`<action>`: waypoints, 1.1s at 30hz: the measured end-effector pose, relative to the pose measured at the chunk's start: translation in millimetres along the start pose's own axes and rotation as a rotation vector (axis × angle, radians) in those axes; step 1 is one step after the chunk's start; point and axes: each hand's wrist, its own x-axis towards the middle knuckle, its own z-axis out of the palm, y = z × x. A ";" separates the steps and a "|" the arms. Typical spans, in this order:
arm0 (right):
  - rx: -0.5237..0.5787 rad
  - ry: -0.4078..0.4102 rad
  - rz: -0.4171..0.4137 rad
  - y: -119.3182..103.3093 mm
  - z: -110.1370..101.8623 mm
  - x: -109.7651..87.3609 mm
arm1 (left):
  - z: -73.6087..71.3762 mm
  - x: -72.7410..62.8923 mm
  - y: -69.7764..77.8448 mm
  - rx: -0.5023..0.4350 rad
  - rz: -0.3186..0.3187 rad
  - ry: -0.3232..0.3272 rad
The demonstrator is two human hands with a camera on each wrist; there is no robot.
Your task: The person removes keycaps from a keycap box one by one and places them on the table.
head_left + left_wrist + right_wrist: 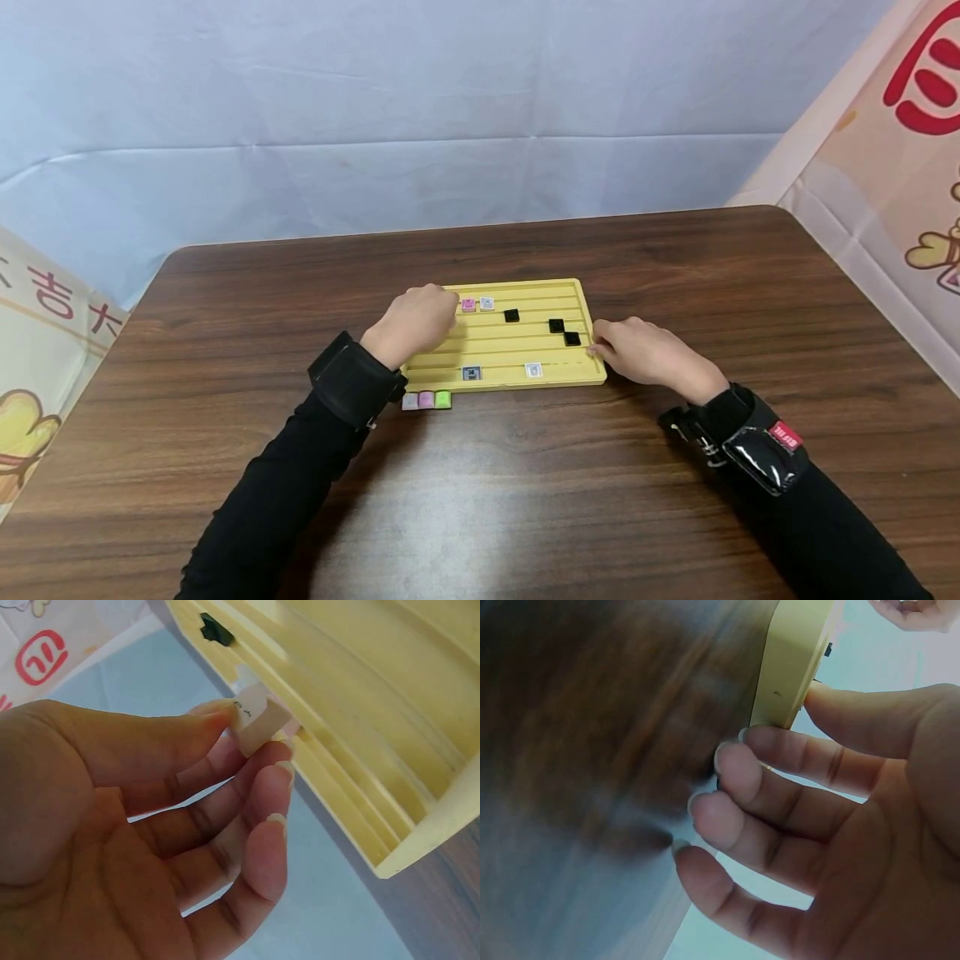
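A yellow ridged tray (517,354) lies on the table with small keycap-like blocks along its rows. Over its far-left corner, my left hand (417,321) pinches a small white keycap-like block (255,724) between thumb and fingers, right at one of the ridges in the left wrist view. Beside it in the top row sit a pink block (468,305) and a white block (487,303). My right hand (645,354) grips the tray's right edge, thumb on the rim and index finger against the side; its other fingers curl loosely near the table.
On the tray are black blocks (512,316) further right, a grey block (471,373) and another white block (533,370) in the lowest row. Just in front of the tray stand a purple block (426,400), a green block (442,400) and a greyish block (409,401) on the wooden table (555,492).
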 end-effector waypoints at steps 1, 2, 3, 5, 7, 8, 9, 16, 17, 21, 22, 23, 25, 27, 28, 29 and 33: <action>0.002 0.001 -0.002 0.6 0.4 0.1 | -0.2 -2.2 0.8 -0.003 -0.001 -0.004; 0.003 0.007 -0.008 0.9 0.7 0.0 | -0.4 -4.5 1.7 -0.007 -0.001 -0.010; 0.006 0.009 -0.010 1.5 1.1 0.1 | -0.7 -7.1 2.6 -0.009 -0.001 -0.013; 0.001 0.022 -0.018 1.6 1.7 -0.1 | -0.9 -12.6 4.7 -0.012 0.000 -0.019; 0.002 0.028 -0.019 1.8 2.1 -0.2 | -0.9 -18.1 6.5 -0.010 0.003 -0.022; 0.001 0.031 -0.020 1.7 2.1 -0.2 | -1.0 -20.9 7.8 -0.011 0.002 -0.023; 0.001 0.028 -0.014 1.9 2.2 0.0 | -1.2 -23.6 9.1 -0.011 0.000 -0.021; -0.002 0.002 0.010 0.7 1.0 0.8 | 1.0 -39.1 20.8 0.010 0.013 0.000; -0.005 0.002 0.011 0.9 1.1 1.1 | 1.7 -40.7 22.8 0.018 0.023 0.003; -0.018 0.006 0.019 1.7 1.6 2.4 | 4.5 -46.3 31.0 0.040 0.068 0.009; -0.019 0.006 0.018 1.8 1.8 2.8 | 5.2 -47.6 33.0 0.042 0.080 0.011; -0.019 0.007 0.016 1.7 1.7 2.8 | 6.2 -48.7 34.7 0.042 0.091 0.015; -0.019 0.008 0.015 1.2 1.4 2.7 | 8.8 -50.4 37.5 0.043 0.117 0.018; -0.017 0.006 0.015 0.8 1.0 2.8 | 12.5 -51.3 40.0 0.048 0.132 0.024; -0.017 0.005 0.013 0.6 0.9 2.8 | 14.2 -51.7 41.3 0.053 0.139 0.027; -0.017 0.005 0.011 0.3 0.7 2.7 | 16.2 -51.9 42.4 0.057 0.146 0.026; -0.017 0.004 0.005 0.8 1.2 3.0 | 21.7 -52.9 47.0 0.072 0.167 0.019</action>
